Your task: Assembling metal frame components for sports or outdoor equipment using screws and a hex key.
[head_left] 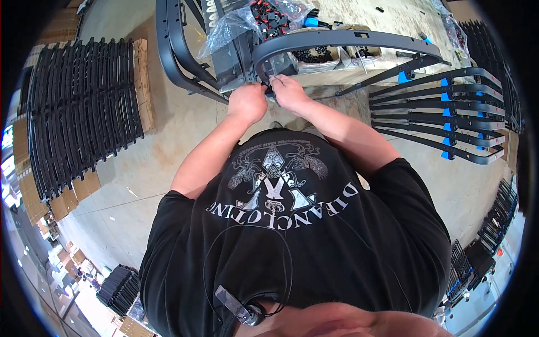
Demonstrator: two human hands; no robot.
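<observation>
Black frame (337,38), long axis left-right, left end bent bodyward at left hand (248,103), right hand (288,93); grip closure: cannot tell

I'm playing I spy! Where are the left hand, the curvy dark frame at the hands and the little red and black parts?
Left hand (247,103): head view, back of the hand.
Curvy dark frame (337,38): head view, its upper bar.
Red and black parts (272,21): head view, middle of the pile.

The left hand (248,103) and right hand (288,91) met at the near end of a curved black frame (337,38), beside a cluttered workbench (351,16).
</observation>
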